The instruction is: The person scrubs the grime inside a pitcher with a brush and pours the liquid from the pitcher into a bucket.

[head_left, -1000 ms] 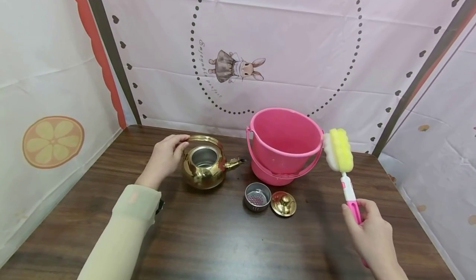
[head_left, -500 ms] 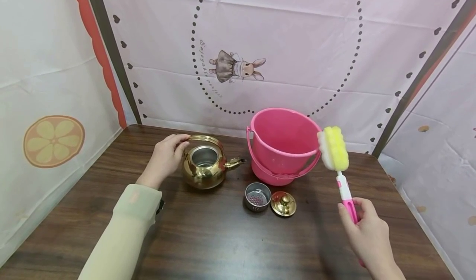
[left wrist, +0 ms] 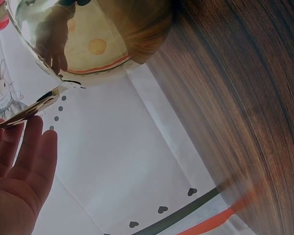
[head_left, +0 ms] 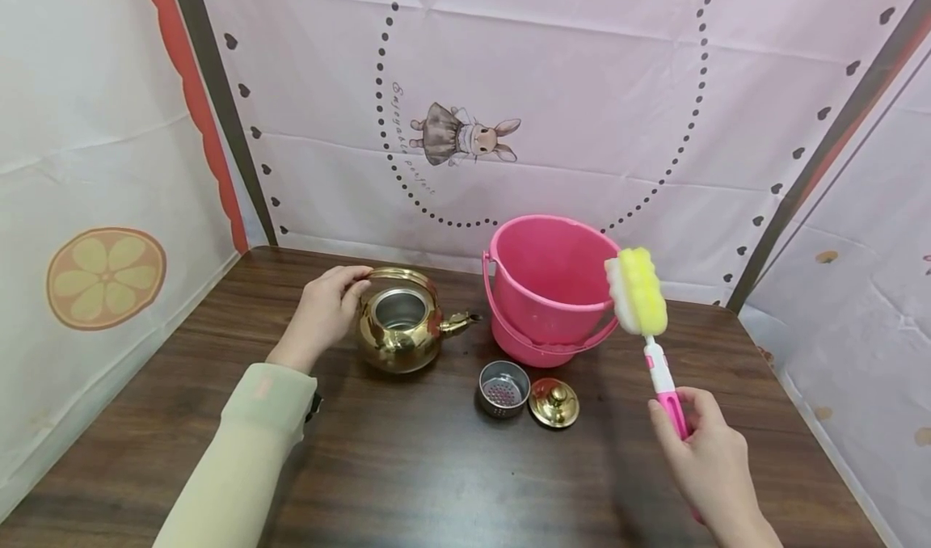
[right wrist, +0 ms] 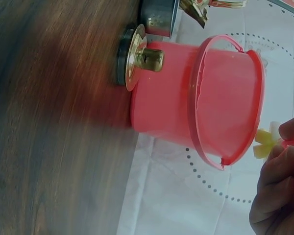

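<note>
My left hand [head_left: 323, 309] grips the arched handle [head_left: 396, 274] of a gold teapot [head_left: 398, 350] that stands lidless on the table, spout to the right. In the left wrist view the fingers [left wrist: 32, 152] lie against that handle, below the shiny pot body [left wrist: 93, 39]. My right hand [head_left: 709, 455] holds a sponge brush [head_left: 640, 293] by its pink handle, head up. The yellow and white sponge head overlaps the right rim of a pink bucket [head_left: 545, 322] in the head view. In the right wrist view, curled fingers [right wrist: 277, 181] wrap the brush handle.
A perforated metal strainer [head_left: 503, 389] and the gold teapot lid [head_left: 554, 403] sit side by side in front of the bucket. The bucket's handle hangs down at its front. A printed cloth [head_left: 567, 71] hangs behind the wooden table [head_left: 436, 483], with more cloth at both sides.
My right hand has moved left with the sponge brush, bringing its head from beside the bucket to over the rim's right edge in view. The left hand and teapot have stayed put.
</note>
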Tool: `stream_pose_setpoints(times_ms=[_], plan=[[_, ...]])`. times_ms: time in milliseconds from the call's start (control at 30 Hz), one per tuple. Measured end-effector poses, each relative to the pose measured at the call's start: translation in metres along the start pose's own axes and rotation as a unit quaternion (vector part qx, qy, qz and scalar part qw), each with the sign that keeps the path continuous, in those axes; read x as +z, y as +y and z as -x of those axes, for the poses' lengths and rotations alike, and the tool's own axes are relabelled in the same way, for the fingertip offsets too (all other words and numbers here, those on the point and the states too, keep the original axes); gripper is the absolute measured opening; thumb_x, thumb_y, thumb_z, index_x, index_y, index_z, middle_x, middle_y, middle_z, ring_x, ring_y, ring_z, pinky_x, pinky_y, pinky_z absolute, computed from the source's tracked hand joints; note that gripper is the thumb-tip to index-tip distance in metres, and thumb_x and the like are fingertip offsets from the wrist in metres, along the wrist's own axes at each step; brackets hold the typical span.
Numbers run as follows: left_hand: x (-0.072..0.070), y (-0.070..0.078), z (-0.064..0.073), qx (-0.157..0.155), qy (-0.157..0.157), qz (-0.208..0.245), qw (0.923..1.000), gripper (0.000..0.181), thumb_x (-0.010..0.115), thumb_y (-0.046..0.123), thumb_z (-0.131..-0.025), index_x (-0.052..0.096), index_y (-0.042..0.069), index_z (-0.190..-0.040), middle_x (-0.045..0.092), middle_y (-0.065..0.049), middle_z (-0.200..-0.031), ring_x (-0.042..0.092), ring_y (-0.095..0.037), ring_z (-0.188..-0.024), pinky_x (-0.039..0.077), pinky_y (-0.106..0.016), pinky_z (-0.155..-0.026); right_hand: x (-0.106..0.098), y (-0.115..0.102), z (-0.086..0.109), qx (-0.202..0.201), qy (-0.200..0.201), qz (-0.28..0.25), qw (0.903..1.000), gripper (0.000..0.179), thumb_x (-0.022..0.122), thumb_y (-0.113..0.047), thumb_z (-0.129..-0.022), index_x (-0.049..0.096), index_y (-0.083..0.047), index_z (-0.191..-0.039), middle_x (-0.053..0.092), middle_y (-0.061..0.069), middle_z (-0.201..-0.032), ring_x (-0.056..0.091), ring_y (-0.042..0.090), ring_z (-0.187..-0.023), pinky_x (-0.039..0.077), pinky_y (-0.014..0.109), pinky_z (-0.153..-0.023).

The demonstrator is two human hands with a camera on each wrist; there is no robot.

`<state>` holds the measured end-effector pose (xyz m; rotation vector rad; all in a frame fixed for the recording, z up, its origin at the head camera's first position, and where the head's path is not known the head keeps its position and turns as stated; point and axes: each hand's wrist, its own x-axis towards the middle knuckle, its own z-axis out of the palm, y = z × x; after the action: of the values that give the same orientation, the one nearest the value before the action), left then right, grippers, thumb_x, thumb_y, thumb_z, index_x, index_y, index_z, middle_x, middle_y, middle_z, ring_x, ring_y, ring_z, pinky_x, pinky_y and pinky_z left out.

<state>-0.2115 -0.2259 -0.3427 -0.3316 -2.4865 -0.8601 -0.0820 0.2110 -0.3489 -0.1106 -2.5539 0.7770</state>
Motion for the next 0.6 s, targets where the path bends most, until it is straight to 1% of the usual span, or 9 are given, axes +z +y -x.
stream_pose_setpoints(times_ms=[267,433,600], plan=[[0.000,0.000,0.003,0.008,0.009,-0.003,0.9999,0.026,0.052,0.010,-0.097,0.060,-0.003,-0.118,0.064,-0.020,-0.109,0.062,-0.034,-0.093,0.051,-0.049,-0.082,0.004,-0.006,0.002,-0.013,-0.003,-0.011,0.9999,0.031,0.069,-0.026,-0.087,0.055,-0.007,-0.107,0.054,-0.003,-0.058,0.035,0.001,-0.042,0.032,0.021,-0.038],[0.001,0.000,0.003,0.015,0.015,-0.002,0.9998,0.026,0.053,0.011,-0.097,0.061,-0.003,-0.117,0.064,-0.020,-0.108,0.063,-0.033,-0.092,0.051,-0.048,-0.082,0.006,-0.010,0.002,-0.024,-0.001,-0.016,0.9996,0.030,0.070,-0.025,-0.086,0.055,-0.008,-0.107,0.052,-0.004,-0.057,0.034,0.001,-0.042,0.031,0.020,-0.038],[0.000,0.001,0.002,0.015,0.012,-0.001,0.9998,0.026,0.053,0.012,-0.097,0.061,-0.002,-0.118,0.064,-0.019,-0.109,0.063,-0.033,-0.094,0.051,-0.048,-0.082,0.007,-0.014,0.001,-0.032,-0.007,-0.019,0.9993,0.030,0.069,-0.024,-0.087,0.054,-0.008,-0.107,0.048,-0.006,-0.055,0.033,0.000,-0.042,0.031,0.021,-0.037]])
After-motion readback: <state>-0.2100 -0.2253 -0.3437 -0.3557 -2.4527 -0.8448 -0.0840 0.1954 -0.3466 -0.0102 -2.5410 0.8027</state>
